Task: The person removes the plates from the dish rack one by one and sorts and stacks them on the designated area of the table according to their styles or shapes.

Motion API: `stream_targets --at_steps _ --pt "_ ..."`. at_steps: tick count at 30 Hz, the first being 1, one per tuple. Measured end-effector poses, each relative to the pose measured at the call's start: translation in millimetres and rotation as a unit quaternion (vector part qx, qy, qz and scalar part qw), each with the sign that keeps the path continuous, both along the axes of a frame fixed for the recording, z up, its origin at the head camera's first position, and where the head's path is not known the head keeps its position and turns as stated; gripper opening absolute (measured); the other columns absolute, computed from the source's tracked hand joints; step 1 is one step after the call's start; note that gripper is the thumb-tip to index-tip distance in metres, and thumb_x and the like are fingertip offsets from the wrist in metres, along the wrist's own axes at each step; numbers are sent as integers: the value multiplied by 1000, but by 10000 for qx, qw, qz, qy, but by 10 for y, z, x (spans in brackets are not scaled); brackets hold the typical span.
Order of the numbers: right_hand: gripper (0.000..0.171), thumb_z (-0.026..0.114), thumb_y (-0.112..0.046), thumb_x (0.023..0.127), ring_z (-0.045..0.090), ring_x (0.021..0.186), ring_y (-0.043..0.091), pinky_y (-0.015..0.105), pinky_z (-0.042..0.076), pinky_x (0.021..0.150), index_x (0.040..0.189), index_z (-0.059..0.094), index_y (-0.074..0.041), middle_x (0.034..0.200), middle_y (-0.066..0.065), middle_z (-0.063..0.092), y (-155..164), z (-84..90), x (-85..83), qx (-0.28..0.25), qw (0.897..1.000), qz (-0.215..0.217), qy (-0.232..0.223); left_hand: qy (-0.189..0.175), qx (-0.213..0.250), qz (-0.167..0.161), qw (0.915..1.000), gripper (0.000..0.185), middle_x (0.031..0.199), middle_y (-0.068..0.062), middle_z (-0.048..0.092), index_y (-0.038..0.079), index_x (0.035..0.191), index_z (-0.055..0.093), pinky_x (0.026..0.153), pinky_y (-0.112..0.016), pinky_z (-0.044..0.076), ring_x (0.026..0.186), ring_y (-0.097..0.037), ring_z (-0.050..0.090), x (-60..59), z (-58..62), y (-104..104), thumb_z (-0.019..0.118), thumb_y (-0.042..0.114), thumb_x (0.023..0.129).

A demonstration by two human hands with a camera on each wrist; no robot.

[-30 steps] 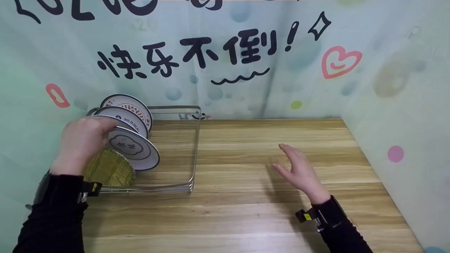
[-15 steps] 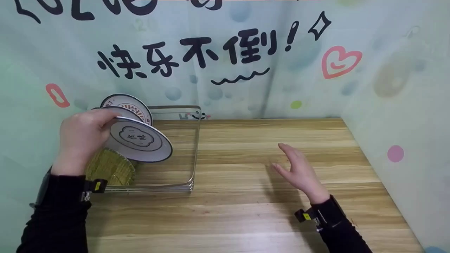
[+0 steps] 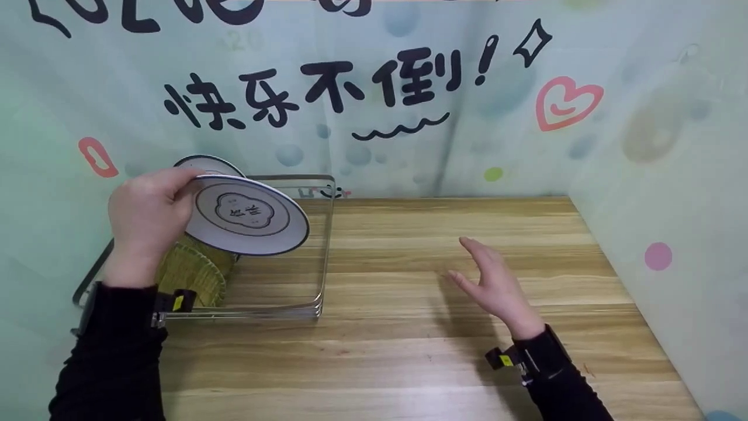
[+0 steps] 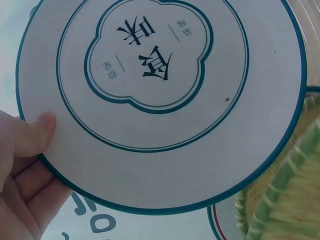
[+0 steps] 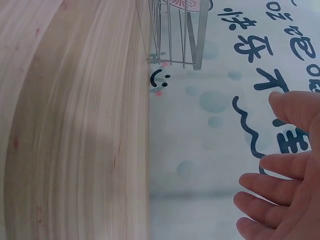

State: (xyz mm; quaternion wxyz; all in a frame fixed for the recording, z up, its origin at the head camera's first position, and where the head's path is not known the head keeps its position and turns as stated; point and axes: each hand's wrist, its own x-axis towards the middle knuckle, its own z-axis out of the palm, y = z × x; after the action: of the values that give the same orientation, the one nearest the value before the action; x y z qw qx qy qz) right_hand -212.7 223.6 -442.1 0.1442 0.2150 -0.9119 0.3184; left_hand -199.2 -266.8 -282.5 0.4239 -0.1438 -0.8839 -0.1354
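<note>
Left hand: gripping the round white plate with dark-teal rim by its edge, thumb on top, holding it tilted above the metal wire dish rack. Right hand: hovering above the wooden table, fingers spread, holding nothing.
</note>
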Motion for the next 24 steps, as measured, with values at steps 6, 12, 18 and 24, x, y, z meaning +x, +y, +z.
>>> stream_targets --at_steps 6,12,18,24 --pt "67 74 -25 90 44 132 41 53 32 113 144 45 3 144 25 48 -22 -7 10 -25 10000 15 54 -125 411 55 9991 12 89 -16 74 4 99 77 54 -30 39 77 -36 71 -6 15 71 67 3 92" --pt "68 75 -26 90 45 132 41 52 33 112 144 46 3 143 25 49 -51 -4 12 -68 9999 52 127 39 714 26 9974 12 90 -14 75 5 99 78 57 -22 36 79 -34 71 -8 27 134 68 3 92" --pt "67 75 -24 89 46 131 41 52 34 112 142 47 4 142 24 50 -106 -1 20 -144 9996 121 216 288 1074 -99 9937 9 90 -13 75 4 96 78 63 -14 36 81 -32 72 0 28 200 71 5 90" --pt "66 76 -22 89 47 130 40 52 35 111 142 47 5 140 24 51 -198 -10 58 -301 9987 211 354 375 1356 -280 9897 7 89 -14 75 1 94 77 68 -4 35 80 -29 72 -25 14 265 72 3 89"
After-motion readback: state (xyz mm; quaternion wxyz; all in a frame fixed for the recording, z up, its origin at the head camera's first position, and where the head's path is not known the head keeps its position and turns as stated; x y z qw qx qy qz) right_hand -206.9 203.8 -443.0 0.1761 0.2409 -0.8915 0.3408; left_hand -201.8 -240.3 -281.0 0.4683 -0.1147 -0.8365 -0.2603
